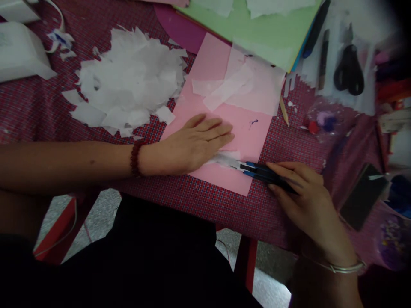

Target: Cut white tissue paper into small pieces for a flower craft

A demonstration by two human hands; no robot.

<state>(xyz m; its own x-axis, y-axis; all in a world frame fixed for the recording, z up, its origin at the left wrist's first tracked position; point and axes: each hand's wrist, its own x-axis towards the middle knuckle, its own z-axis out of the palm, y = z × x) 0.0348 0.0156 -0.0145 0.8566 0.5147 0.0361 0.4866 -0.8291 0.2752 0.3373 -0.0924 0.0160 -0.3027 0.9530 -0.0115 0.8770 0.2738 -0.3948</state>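
Note:
My left hand (195, 143) lies flat, fingers stretched out, pressing on a pink paper sheet (247, 132) on the red checked tablecloth (199, 201). My right hand (305, 201) is closed around a blue and black utility knife (257, 170). The knife's blade lies on the pink sheet just below my left fingertips, over a small strip of white tissue (229, 157). More white tissue pieces (237, 83) rest on the upper part of the pink sheet.
A heap of white tissue scraps (128, 83) lies at the left. Green paper (266, 30) and black scissors (349, 70) sit at the back right. A pencil (284, 112) lies beside the pink sheet. A black object (362, 196) is at the right. A white box (19, 51) stands far left.

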